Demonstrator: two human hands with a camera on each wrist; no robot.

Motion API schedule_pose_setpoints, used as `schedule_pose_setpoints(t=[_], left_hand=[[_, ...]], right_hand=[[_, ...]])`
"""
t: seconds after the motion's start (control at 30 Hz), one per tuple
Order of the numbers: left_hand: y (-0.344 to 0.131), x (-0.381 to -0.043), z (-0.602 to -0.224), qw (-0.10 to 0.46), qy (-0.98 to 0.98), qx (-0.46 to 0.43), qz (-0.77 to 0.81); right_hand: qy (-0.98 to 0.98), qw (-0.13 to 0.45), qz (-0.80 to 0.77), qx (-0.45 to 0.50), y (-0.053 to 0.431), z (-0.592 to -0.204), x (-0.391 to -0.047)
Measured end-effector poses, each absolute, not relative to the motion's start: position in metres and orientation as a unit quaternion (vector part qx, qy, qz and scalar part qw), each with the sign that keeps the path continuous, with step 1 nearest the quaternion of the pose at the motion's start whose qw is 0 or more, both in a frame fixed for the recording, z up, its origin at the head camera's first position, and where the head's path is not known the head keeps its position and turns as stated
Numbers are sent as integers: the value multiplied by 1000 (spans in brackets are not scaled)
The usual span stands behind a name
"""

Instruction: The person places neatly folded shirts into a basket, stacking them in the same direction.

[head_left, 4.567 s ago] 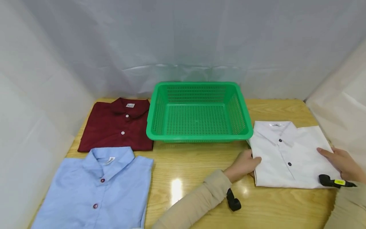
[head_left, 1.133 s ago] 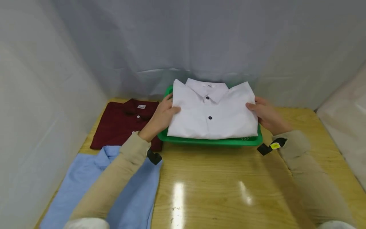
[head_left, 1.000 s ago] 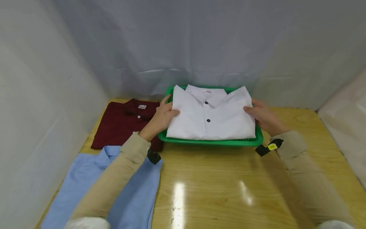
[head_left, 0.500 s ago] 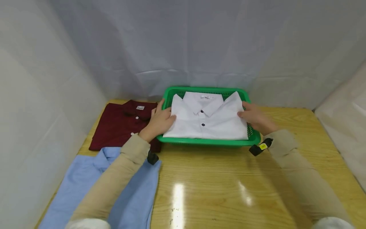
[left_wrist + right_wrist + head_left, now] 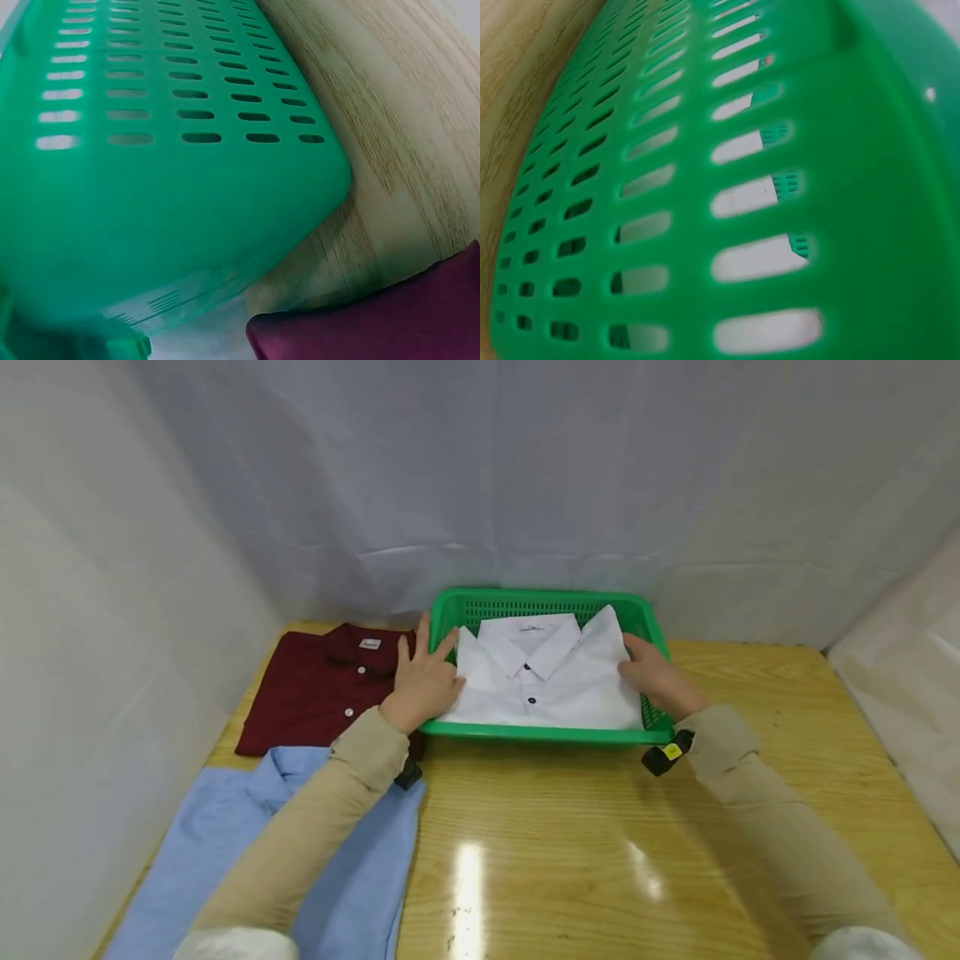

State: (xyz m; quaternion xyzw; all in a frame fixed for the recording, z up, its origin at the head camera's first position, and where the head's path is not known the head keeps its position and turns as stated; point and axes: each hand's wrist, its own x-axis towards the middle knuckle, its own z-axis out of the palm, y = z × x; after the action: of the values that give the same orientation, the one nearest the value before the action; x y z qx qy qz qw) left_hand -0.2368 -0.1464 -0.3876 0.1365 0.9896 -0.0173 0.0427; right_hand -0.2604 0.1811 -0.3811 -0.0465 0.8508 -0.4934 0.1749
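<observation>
Currently I have the white shirt lying folded inside the green basket, collar toward the back wall and two dark buttons facing up, its right shoulder tipped up a little. At its left edge I see the left hand with fingers spread over the basket's rim, touching the cloth but gripping nothing. The right hand is partly closed at the opposite edge, thumb over the cloth, pinching it. My wrist views show only the basket's slotted sides up close, with white showing through the slots on the right.

Just left of the basket sits a folded maroon shirt with white buttons. Nearer me lies a blue shirt, partly covered by the left tan sleeve. All of it rests on a wooden bench, with pale sheeting behind.
</observation>
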Motion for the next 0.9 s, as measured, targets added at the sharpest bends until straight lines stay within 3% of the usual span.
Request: schedule_pose_setpoints(t=[0.27,0.5,0.77,0.9], left_hand=[[-143,-238,-391,47,988,120,-88],[-142,-239,-390,38,987,123,-99],[-138,-239,-380,18,982,183,-35],[-129,-236,-368,52,974,218,18]], right_hand=[[870,171,-459,-47,178,-379,-258],[906,211,-365,-27,177,-381,-263],[951,178,-220,-121,167,-377,-237],[949,182,-188,-174,162,-371,-222]])
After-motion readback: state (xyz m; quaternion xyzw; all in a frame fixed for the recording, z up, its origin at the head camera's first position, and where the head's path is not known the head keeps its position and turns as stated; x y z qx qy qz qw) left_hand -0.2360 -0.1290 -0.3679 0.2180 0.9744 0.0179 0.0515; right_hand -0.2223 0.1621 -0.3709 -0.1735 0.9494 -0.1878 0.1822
